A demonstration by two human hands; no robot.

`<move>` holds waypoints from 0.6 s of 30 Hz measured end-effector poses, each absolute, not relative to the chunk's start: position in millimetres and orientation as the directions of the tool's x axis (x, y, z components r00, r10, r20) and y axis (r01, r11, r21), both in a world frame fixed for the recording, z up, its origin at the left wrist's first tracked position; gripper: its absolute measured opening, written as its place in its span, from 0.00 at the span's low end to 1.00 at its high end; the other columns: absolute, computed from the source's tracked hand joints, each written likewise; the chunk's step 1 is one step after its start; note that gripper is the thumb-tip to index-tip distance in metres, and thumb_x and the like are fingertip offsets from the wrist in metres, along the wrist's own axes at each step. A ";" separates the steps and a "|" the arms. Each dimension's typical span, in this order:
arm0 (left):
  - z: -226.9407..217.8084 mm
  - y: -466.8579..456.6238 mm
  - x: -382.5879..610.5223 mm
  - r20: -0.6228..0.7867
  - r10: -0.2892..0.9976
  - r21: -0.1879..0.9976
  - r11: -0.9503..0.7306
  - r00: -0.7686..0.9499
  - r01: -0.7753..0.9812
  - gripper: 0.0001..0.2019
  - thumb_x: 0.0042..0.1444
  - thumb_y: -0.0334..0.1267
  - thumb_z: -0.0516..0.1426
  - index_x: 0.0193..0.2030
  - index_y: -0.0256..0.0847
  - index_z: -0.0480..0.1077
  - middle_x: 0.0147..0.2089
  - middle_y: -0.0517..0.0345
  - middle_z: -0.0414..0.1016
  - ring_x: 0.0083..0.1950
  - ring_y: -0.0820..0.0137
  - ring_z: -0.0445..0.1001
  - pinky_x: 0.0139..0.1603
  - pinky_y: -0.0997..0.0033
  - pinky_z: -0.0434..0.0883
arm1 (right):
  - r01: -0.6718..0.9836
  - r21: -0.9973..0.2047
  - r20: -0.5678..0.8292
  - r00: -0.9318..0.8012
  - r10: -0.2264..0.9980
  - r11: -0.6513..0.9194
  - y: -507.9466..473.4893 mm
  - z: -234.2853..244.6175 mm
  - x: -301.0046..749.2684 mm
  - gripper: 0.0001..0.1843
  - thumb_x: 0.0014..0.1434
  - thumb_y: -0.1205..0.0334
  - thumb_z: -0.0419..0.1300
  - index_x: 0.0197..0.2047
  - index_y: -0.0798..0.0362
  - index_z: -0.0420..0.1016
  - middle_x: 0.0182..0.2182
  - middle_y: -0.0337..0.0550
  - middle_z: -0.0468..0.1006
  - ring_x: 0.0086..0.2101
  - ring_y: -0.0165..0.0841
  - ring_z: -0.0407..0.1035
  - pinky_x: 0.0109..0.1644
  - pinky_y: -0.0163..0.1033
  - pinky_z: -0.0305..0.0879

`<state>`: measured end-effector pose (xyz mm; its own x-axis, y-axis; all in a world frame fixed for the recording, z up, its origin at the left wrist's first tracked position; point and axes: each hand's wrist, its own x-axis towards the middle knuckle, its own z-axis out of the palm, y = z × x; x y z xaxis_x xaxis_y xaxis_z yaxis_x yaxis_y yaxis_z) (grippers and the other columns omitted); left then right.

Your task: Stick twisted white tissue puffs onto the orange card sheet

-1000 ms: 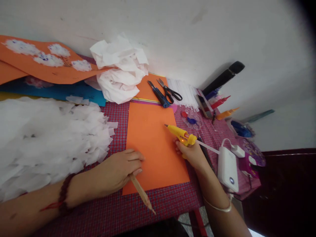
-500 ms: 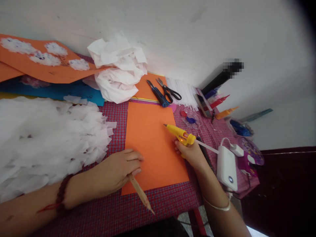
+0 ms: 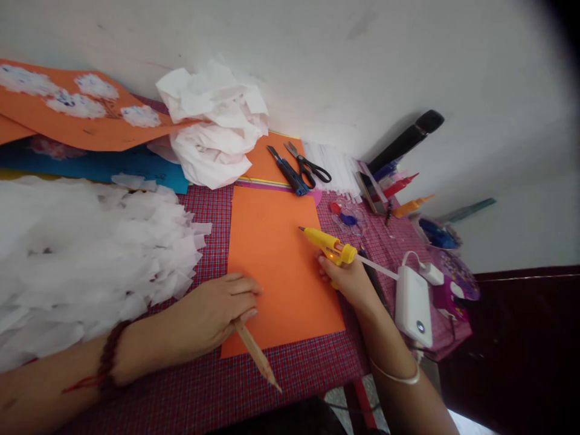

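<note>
From my remote seat I see the right hand [image 3: 347,277] wrapped around the handle of a yellow glue gun [image 3: 324,243], fingers closed. The gun is above the orange sheet [image 3: 276,254], its nozzle pointing up and to the left; whether it touches the paper I cannot tell. I judge that this grip steers the nozzle away from the other hand.

The left hand [image 3: 226,307] lies over the sheet's left edge, fingers bent and close together, with a wooden stick [image 3: 258,356] pinched underneath. I take it that the hand steadies the paper, with the stick tucked so its point faces away from it.

The sheet lies flat on the desk [image 3: 217,208] and looks smooth and plain where I can see it. The glue gun has a dark tip, a small lit orange light and a pale glue stick [image 3: 378,266] jutting from its back. The scissors [image 3: 312,169] and cutter [image 3: 290,175] lie beyond the sheet, probably put there to leave working room.
</note>
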<state>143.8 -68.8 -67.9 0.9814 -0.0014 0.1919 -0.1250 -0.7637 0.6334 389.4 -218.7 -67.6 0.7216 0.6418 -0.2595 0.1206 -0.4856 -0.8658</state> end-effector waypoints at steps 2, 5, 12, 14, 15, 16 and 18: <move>-67.9 -68.8 143.7 0.188 0.001 0.635 -0.763 0.982 -0.121 0.13 0.66 0.29 0.47 0.38 0.37 0.73 0.48 0.50 0.78 0.48 0.66 0.74 0.52 0.65 0.71 | 0.114 -0.866 -0.264 0.723 0.638 -0.487 -219.0 -68.0 389.5 0.21 0.44 0.49 0.63 0.37 0.53 0.68 0.23 0.36 0.69 0.22 0.28 0.63 0.26 0.37 0.63; -67.0 -68.8 144.1 0.179 0.001 0.639 -0.760 0.984 -0.115 0.13 0.66 0.29 0.47 0.38 0.37 0.73 0.48 0.51 0.78 0.48 0.67 0.74 0.52 0.65 0.71 | 0.133 -0.862 -0.258 0.715 0.649 -0.490 -218.8 -67.6 389.8 0.21 0.45 0.48 0.63 0.37 0.53 0.68 0.23 0.36 0.69 0.22 0.28 0.63 0.26 0.37 0.63; -66.2 -68.9 144.2 0.178 0.000 0.638 -0.762 0.984 -0.115 0.13 0.66 0.29 0.47 0.38 0.36 0.73 0.49 0.49 0.77 0.48 0.66 0.74 0.52 0.64 0.71 | 0.143 -0.861 -0.251 0.714 0.653 -0.487 -217.0 -65.5 388.6 0.21 0.46 0.48 0.62 0.38 0.53 0.67 0.24 0.36 0.70 0.21 0.27 0.62 0.25 0.37 0.63; -66.5 -69.0 143.8 0.178 -0.001 0.637 -0.762 0.984 -0.116 0.13 0.66 0.29 0.47 0.38 0.36 0.73 0.49 0.49 0.77 0.49 0.65 0.74 0.52 0.64 0.72 | 0.131 -0.866 -0.254 0.717 0.649 -0.483 -216.9 -65.5 388.3 0.21 0.45 0.47 0.63 0.37 0.53 0.68 0.25 0.37 0.70 0.21 0.27 0.63 0.25 0.37 0.64; -66.5 -69.0 143.6 0.178 -0.002 0.635 -0.763 0.984 -0.117 0.13 0.66 0.29 0.47 0.38 0.36 0.73 0.48 0.49 0.77 0.49 0.65 0.74 0.52 0.64 0.72 | 0.130 -0.866 -0.254 0.717 0.649 -0.483 -217.0 -65.6 388.2 0.21 0.45 0.47 0.63 0.37 0.53 0.68 0.25 0.37 0.70 0.21 0.27 0.63 0.25 0.37 0.64; -66.4 -69.0 143.5 0.177 -0.004 0.633 -0.765 0.984 -0.117 0.13 0.66 0.28 0.47 0.38 0.36 0.73 0.48 0.49 0.77 0.49 0.66 0.74 0.52 0.64 0.72 | 0.131 -0.865 -0.255 0.717 0.649 -0.484 -217.2 -65.8 388.3 0.21 0.45 0.47 0.63 0.37 0.53 0.68 0.25 0.37 0.70 0.21 0.27 0.63 0.25 0.37 0.65; -66.0 -68.9 143.6 0.175 -0.006 0.628 -0.770 0.984 -0.116 0.13 0.66 0.28 0.47 0.38 0.37 0.73 0.48 0.50 0.78 0.48 0.66 0.74 0.52 0.65 0.71 | 0.136 -0.863 -0.253 0.716 0.650 -0.486 -217.5 -66.0 388.6 0.21 0.45 0.47 0.62 0.37 0.53 0.69 0.25 0.37 0.71 0.21 0.27 0.63 0.26 0.38 0.65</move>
<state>143.6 -68.9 -66.0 0.9845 -0.0058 0.1754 -0.1164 -0.7696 0.6279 388.6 -217.5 -66.0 0.7163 0.6503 -0.2532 0.1361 -0.4861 -0.8632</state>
